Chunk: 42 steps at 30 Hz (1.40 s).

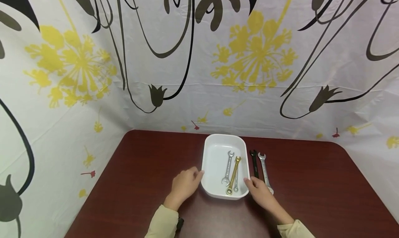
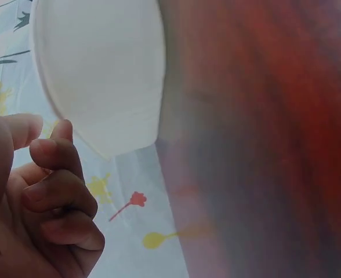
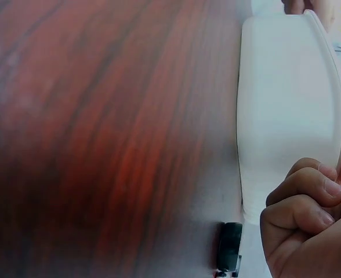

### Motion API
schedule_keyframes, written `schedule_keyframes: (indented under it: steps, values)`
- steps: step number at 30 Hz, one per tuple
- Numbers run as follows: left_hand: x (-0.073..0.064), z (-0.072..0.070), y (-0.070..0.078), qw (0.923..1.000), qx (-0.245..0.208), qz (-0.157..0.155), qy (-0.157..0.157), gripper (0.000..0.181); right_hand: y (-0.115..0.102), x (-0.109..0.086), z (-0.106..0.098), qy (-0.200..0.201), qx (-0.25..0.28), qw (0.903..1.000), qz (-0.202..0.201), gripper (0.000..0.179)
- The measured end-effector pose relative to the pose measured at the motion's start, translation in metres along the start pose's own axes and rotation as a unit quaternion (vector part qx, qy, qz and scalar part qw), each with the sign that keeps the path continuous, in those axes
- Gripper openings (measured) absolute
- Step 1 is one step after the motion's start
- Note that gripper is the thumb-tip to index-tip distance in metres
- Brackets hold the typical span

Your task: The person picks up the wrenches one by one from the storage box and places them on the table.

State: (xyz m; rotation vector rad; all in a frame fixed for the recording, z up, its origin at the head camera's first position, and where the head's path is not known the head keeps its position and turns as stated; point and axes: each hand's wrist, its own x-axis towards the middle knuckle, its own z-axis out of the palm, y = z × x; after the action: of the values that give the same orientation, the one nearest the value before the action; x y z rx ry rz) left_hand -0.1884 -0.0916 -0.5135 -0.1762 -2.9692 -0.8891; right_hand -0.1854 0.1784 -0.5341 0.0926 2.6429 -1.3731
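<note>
A white rectangular tray [image 1: 215, 188] sits on the table between both hands. Inside it lie a silver open-end wrench [image 1: 229, 166], a gold combination wrench [image 1: 233, 174] and a smaller silver wrench [image 1: 236, 182], partly under the gold one. My left hand [image 1: 185, 183] holds the tray's left rim near the front, its fingers curled in the left wrist view. On the other side, my right hand [image 1: 260, 193] grips the right rim close to the front corner, fingers bent against the tray wall [image 3: 292, 87]. Beside that hand are a black wrench [image 1: 255, 165] and a silver wrench [image 1: 264, 168], their lower parts overlapped by it.
The dark red-brown table [image 1: 149, 158] has rounded back corners. A white cloth with yellow and grey flower prints [image 1: 199, 68] hangs behind and at the sides. Black wrench ends [image 3: 229, 246] show beyond the tray in the right wrist view.
</note>
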Motion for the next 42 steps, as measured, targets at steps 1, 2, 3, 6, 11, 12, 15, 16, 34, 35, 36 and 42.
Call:
schedule_keyframes:
  steps: [1, 2, 3, 6, 11, 12, 15, 16, 34, 35, 36, 42]
  values:
    - [0.002, -0.002, 0.001, 1.0, 0.0, 0.001, 0.008, 0.029, 0.0, 0.0, 0.0, 0.001, 0.0, 1.0, 0.001, 0.028]
    - [0.003, -0.003, 0.002, 0.9999, -0.001, 0.002, 0.012, 0.028, 0.0, 0.0, 0.0, 0.001, 0.0, 1.0, -0.001, 0.028]
    - [0.005, -0.004, 0.004, 0.9999, -0.001, 0.004, 0.015, 0.027, 0.001, 0.0, 0.0, 0.002, -0.002, 1.0, -0.003, 0.028]
    - [0.009, -0.006, 0.009, 0.9998, -0.006, 0.012, 0.014, 0.025, 0.001, 0.0, 0.0, 0.006, -0.001, 1.0, -0.007, 0.028]
    - [0.017, -0.005, 0.02, 0.9998, 0.0, 0.02, 0.001, 0.025, 0.002, -0.001, 0.001, 0.009, 0.006, 0.9999, -0.009, 0.029]
    - [0.018, -0.004, 0.021, 0.9998, 0.002, 0.02, -0.001, 0.025, 0.002, -0.001, 0.002, 0.008, 0.008, 0.9999, -0.007, 0.029]
    - [0.022, -0.002, 0.027, 0.9997, 0.011, 0.019, -0.006, 0.026, 0.001, -0.001, 0.003, 0.008, 0.007, 0.9999, -0.001, 0.029]
    - [0.024, -0.001, 0.029, 0.9997, 0.015, 0.019, -0.009, 0.026, 0.001, -0.001, 0.003, 0.007, 0.008, 0.9999, 0.001, 0.029]
    - [0.043, 0.015, 0.061, 0.9957, 0.083, 0.031, -0.027, 0.025, 0.003, 0.0, 0.004, 0.016, 0.011, 0.9998, 0.009, 0.029]
    - [0.044, 0.017, 0.062, 0.9956, 0.085, 0.03, -0.026, 0.025, 0.003, 0.0, 0.004, 0.015, 0.011, 0.9998, 0.007, 0.029]
    - [0.044, 0.018, 0.063, 0.9955, 0.086, 0.03, -0.026, 0.025, 0.003, 0.0, 0.004, 0.014, 0.012, 0.9998, 0.007, 0.029]
    - [0.045, 0.029, 0.068, 0.9948, 0.09, 0.028, -0.038, 0.027, 0.003, 0.0, 0.004, 0.014, 0.016, 0.9997, 0.008, 0.031]
